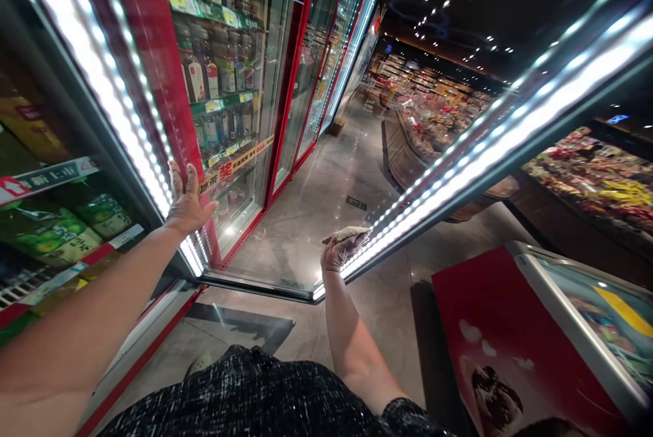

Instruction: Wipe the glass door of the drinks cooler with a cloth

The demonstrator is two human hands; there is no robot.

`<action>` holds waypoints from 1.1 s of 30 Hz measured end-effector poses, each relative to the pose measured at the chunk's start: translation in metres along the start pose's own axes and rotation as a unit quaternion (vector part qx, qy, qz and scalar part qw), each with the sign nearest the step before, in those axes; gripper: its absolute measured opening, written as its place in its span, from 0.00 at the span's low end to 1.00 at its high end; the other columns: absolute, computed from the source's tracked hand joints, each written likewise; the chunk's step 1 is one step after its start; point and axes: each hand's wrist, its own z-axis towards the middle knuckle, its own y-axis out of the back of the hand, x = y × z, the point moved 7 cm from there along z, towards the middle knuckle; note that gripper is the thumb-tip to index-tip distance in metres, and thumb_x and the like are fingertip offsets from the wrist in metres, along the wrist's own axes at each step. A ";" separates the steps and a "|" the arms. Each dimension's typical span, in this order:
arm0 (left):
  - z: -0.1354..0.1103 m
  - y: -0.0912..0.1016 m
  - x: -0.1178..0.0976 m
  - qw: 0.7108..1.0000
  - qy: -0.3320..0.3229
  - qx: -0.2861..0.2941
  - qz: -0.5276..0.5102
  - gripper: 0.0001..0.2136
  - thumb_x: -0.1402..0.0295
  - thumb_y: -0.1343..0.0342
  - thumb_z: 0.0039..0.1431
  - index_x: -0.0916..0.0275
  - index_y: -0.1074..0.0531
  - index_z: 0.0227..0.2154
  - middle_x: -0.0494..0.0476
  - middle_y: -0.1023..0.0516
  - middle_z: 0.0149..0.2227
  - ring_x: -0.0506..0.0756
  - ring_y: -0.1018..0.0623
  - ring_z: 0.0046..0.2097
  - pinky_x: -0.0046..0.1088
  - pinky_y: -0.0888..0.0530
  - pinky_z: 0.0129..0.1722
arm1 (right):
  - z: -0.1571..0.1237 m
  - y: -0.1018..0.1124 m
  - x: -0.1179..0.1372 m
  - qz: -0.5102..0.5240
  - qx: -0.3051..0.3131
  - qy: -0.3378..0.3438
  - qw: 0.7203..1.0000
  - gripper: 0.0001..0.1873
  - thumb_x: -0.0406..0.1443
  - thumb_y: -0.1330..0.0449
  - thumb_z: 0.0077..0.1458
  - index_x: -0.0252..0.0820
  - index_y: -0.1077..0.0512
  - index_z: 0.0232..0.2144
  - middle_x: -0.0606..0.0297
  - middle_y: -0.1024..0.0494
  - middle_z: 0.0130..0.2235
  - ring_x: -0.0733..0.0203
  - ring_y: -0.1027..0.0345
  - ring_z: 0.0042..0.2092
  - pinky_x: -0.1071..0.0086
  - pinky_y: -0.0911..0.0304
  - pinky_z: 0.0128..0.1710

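Note:
A glass cooler door [260, 279] with bright light strips along its sides stands swung out in front of me. My left hand [186, 202] is open, fingers spread, against the door near its left lit edge. My right hand [333, 254] is closed on a pale, folded cloth [349, 235], low on the door beside the right lit edge. Part of the cloth lies against the glass, and the fingers are partly hidden by it.
To the left, cooler shelves [71, 246] hold green packages. Through the glass I see bottled drinks [204, 69] in red-framed coolers. A red chest freezer [490, 314] stands at the right. Produce displays [602, 178] lie beyond, across the grey tiled floor [326, 178].

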 end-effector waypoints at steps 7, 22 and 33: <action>-0.002 -0.003 0.010 0.999 -0.030 0.007 -0.007 0.47 0.57 0.41 0.54 0.67 0.56 0.71 0.69 0.72 0.74 0.67 0.74 0.73 0.49 0.58 0.72 | 0.025 -0.008 0.036 -0.036 0.039 0.065 0.996 0.32 0.38 0.52 0.64 0.24 0.46 0.65 0.25 0.55 0.69 0.30 0.69 0.73 0.28 0.57 0.63; -0.005 -0.010 0.029 0.998 -0.054 0.028 -0.010 0.43 0.60 0.45 0.57 0.64 0.56 0.72 0.66 0.66 0.75 0.64 0.74 0.73 0.50 0.57 0.72 | 0.008 -0.020 0.056 -0.044 0.051 0.075 0.995 0.31 0.37 0.48 0.62 0.31 0.45 0.65 0.30 0.49 0.69 0.34 0.61 0.72 0.30 0.54 0.63; -0.009 -0.019 0.045 0.998 -0.050 0.036 -0.015 0.44 0.62 0.46 0.54 0.59 0.58 0.73 0.62 0.56 0.74 0.60 0.72 0.73 0.48 0.55 0.73 | -0.007 -0.031 0.080 -0.036 0.103 0.107 0.988 0.30 0.35 0.50 0.61 0.39 0.40 0.65 0.40 0.39 0.67 0.39 0.51 0.70 0.29 0.55 0.63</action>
